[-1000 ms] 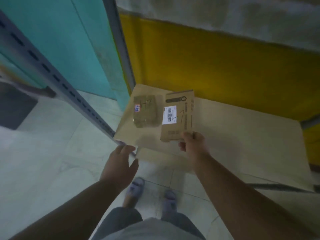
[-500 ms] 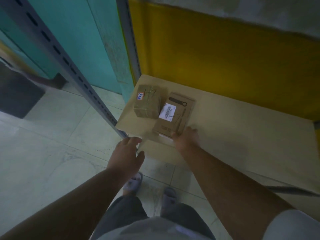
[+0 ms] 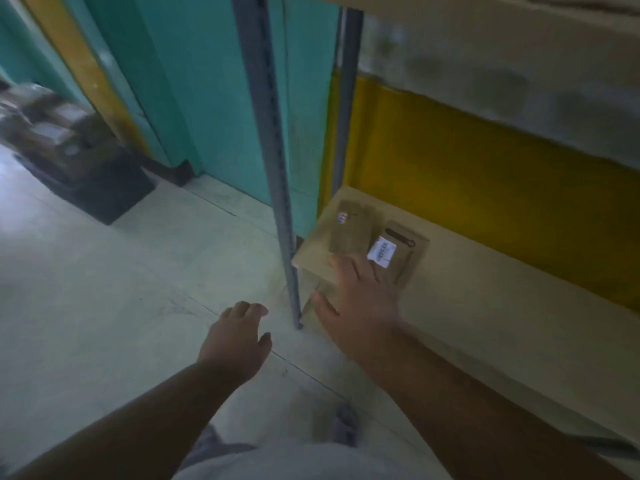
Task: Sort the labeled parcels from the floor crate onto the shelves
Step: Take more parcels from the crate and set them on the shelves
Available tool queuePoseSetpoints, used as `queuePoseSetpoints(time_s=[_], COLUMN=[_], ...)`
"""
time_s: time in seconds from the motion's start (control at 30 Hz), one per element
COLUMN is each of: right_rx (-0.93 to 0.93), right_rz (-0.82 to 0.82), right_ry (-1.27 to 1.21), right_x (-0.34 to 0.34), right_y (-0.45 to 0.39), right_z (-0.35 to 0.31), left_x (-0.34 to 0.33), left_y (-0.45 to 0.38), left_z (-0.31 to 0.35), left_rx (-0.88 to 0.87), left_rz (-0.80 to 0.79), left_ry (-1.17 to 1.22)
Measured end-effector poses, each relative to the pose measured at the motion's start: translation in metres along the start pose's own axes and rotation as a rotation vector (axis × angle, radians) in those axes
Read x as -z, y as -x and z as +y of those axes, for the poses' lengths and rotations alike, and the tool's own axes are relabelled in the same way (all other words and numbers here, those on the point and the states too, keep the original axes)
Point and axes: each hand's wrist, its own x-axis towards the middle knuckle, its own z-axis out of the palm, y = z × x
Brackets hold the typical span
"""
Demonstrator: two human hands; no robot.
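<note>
Two brown cardboard parcels lie side by side at the left end of a low beige shelf. The small taped parcel carries a little red-and-blue sticker. The flat parcel to its right has a white barcode label. My right hand hovers just in front of the flat parcel, fingers spread, holding nothing. My left hand hangs over the floor to the left of the shelf post, fingers loosely apart and empty. A dark floor crate piled with blurred parcels stands at the far left.
A grey perforated shelf post rises between my hands. Behind it are a teal wall and a yellow back panel. A higher shelf overhangs at the top. The pale tiled floor stretches left toward the crate.
My right hand set the flat barcode parcel down beside the small one, let go and drew back. The view swung left, bringing the crate into sight.
</note>
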Motion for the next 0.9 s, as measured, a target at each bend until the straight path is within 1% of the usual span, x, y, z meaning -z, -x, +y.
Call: queuePoseSetpoints(time_s=[0.13, 0.3, 0.37, 0.47, 0.57, 0.67, 0.83, 0.9], right_rx=[0.142, 0.258, 0.312, 0.375, 0.411, 0.429, 0.49, 0.5], right_rz=[-0.051, -0.03, -0.05, -0.035, -0.033, -0.022, -0.034, -0.066], right_ry=[-0.033, -0.068, -0.045, -0.033, -0.049, -0.051, -0.076, -0.09], right_x=[-0.015, -0.053, -0.065, -0.075, -0.082, -0.095, -0.134, -0.149], right_y=[-0.017, -0.049, -0.067, -0.096, -0.13, -0.178, -0.284, -0.326], right_z=[-0.098, -0.237, -0.287, -0.352, -0.399, -0.432, -0.496, -0.529], left_x=[0.033, 0.098, 0.128, 0.163, 0.189, 0.213, 0.263, 0.287], left_y=[0.016, 0.033, 0.038, 0.039, 0.023, -0.015, -0.088, -0.105], left_z=[-0.091, -0.219, -0.26, -0.31, -0.351, -0.393, -0.464, -0.493], left_rx=[0.071, 0.178, 0.218, 0.257, 0.274, 0.312, 0.367, 0.409], left_rz=[0.064, 0.19, 0.244, 0.273, 0.273, 0.279, 0.322, 0.329], left_ry=[0.0, 0.032, 0.034, 0.037, 0.049, 0.061, 0.083, 0.105])
